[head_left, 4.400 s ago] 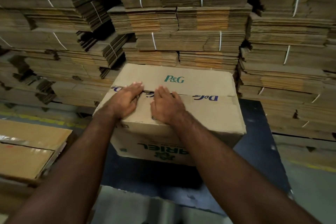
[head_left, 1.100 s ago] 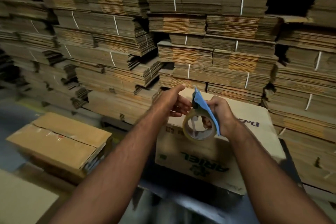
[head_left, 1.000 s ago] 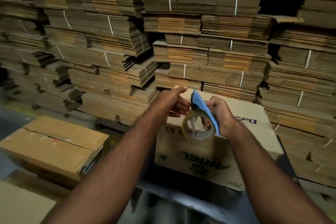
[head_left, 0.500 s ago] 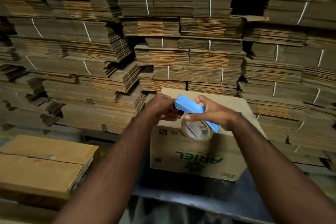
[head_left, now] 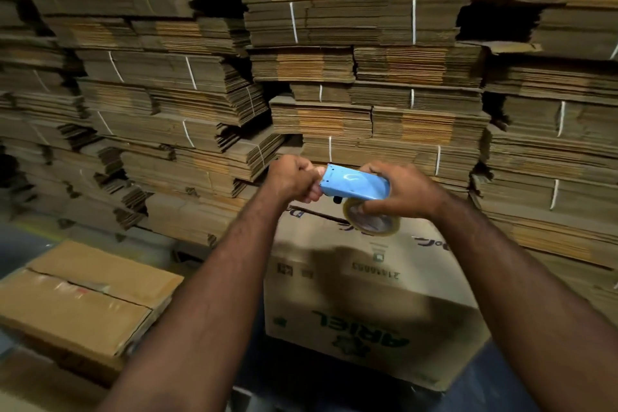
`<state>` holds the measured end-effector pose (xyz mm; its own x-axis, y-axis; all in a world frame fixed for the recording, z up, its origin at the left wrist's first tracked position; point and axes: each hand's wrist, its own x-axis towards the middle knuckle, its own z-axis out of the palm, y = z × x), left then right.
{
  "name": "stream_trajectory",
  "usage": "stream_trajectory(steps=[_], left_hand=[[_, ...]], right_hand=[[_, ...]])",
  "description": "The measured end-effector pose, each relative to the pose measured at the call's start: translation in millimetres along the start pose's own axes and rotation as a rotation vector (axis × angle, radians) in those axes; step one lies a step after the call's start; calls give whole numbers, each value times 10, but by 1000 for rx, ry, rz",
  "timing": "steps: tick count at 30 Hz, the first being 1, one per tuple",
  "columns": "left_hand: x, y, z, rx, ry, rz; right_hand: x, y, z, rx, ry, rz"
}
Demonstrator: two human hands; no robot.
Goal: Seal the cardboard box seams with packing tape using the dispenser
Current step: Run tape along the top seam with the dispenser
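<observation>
From the head camera, two bare hands meet above one upright cardboard box [head_left: 368, 281] printed ARIEL; the right hand [head_left: 406, 192] is wrapped around one blue tape dispenser [head_left: 354, 185], whose single roll of clear tape [head_left: 373, 222] hangs just over the box's top; the left hand [head_left: 294, 179] is curled closed at the dispenser's front end, pinching there, though on what I cannot tell; one flattened box [head_left: 83, 298] lies at lower left; bundled stacks of flat cardboard [head_left: 334, 60], too many to count, fill the background.
</observation>
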<state>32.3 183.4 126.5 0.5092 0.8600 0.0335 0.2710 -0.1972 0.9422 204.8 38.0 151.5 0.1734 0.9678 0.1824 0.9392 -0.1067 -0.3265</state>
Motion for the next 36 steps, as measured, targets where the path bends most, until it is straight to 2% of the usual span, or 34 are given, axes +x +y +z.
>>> stream_trajectory(steps=[9, 18, 29, 33, 36], left_hand=[[566, -515, 5, 127, 139, -135], [972, -1000, -18, 333, 172, -208], [1094, -1388, -164, 178, 41, -284], [1042, -1577, -161, -45, -46, -344], [1178, -1621, -275, -93, -116, -364]], right_hand=[[336, 663, 215, -78, -123, 19], [899, 408, 455, -272, -209, -45], [1190, 256, 618, -352, -371, -6], [1264, 193, 710, -368, -399, 31], [1348, 110, 765, -364, -405, 61]])
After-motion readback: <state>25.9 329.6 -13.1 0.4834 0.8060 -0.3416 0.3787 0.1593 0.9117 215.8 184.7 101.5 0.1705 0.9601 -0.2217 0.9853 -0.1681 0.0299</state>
